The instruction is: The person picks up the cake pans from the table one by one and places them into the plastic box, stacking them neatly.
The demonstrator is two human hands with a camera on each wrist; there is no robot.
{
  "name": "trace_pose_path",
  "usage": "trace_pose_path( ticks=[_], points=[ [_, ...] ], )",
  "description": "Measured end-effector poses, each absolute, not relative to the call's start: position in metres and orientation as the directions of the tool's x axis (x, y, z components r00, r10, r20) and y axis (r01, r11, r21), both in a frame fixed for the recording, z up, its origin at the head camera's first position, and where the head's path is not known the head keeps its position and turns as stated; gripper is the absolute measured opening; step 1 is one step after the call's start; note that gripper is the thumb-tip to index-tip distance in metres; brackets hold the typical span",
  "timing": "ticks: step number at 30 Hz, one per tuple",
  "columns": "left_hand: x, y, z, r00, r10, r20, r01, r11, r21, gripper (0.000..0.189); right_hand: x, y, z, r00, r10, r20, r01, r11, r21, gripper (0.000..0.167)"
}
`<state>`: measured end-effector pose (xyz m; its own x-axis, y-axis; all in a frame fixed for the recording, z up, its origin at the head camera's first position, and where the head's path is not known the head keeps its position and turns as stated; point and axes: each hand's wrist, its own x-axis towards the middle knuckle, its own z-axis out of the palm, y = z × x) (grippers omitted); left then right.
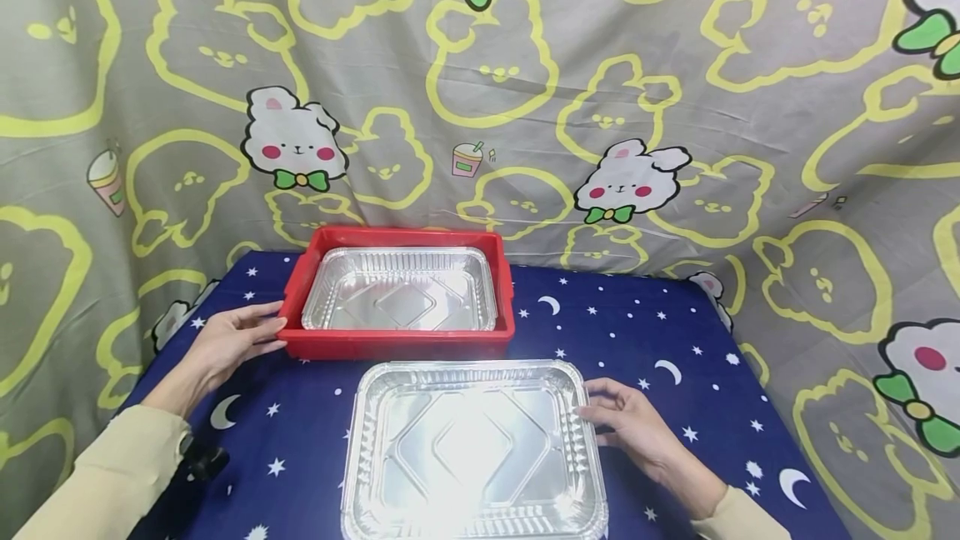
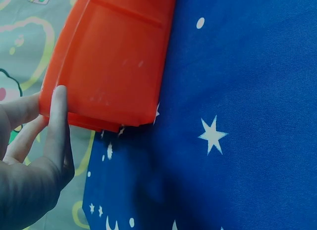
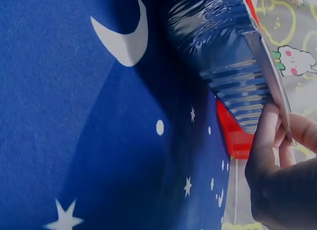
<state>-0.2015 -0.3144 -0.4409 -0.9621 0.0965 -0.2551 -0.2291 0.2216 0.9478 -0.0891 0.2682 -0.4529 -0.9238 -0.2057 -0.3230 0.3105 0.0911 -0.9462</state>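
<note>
A red plastic bin [image 1: 397, 345] stands on the table with one foil tray [image 1: 405, 261] lying inside it. My left hand [image 1: 228, 344] holds the bin at its near left corner, and in the left wrist view its fingers [image 2: 58, 111] lie against the red wall [image 2: 111, 66]. Nearer to me is a second foil tray [image 1: 472, 448], a shiny rectangle with ridged sides and a diamond pattern in its base. My right hand [image 1: 633, 427] pinches this tray's right rim between thumb and fingers. In the right wrist view the tray's ridged side [image 3: 237, 86] is tilted above the cloth.
A dark blue cloth [image 1: 600, 323] with white moons and stars covers the table. Behind it and at both sides hangs a grey curtain [image 1: 510, 148] with yellow outlines and cartoon rabbits. The bin stands near the table's back edge.
</note>
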Motion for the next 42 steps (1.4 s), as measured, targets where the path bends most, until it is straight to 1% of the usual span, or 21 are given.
trace_pose_path(
  ticks=[6,12,21,30,42],
  points=[
    [-0.202,-0.313,-0.44,-0.962,0.101,-0.253,-0.227,0.218,0.949,0.075,-0.087,0.274,-0.448,-0.924,-0.218,-0.315,0.308,0.07,-0.949,0.031],
    [-0.202,-0.313,-0.441,-0.961,0.102,-0.257,-0.23,0.221,0.948,0.074,-0.086,0.279,-0.444,-0.925,-0.224,-0.307,0.301,0.063,-0.952,0.027],
    [-0.201,-0.313,-0.44,-0.961,0.104,-0.257,-0.229,0.224,0.947,0.073,-0.085,0.285,-0.432,-0.932,-0.239,-0.274,0.273,0.038,-0.961,0.024],
    [-0.201,-0.314,-0.44,-0.96,0.101,-0.26,-0.231,0.235,0.944,0.075,-0.087,0.294,-0.421,-0.94,-0.265,-0.216,0.216,0.027,-0.976,0.024],
    [-0.2,-0.314,-0.439,-0.959,0.098,-0.265,-0.236,0.242,0.941,0.075,-0.098,0.303,-0.404,-0.95,-0.249,-0.189,0.19,0.022,-0.982,0.026]
  ],
)
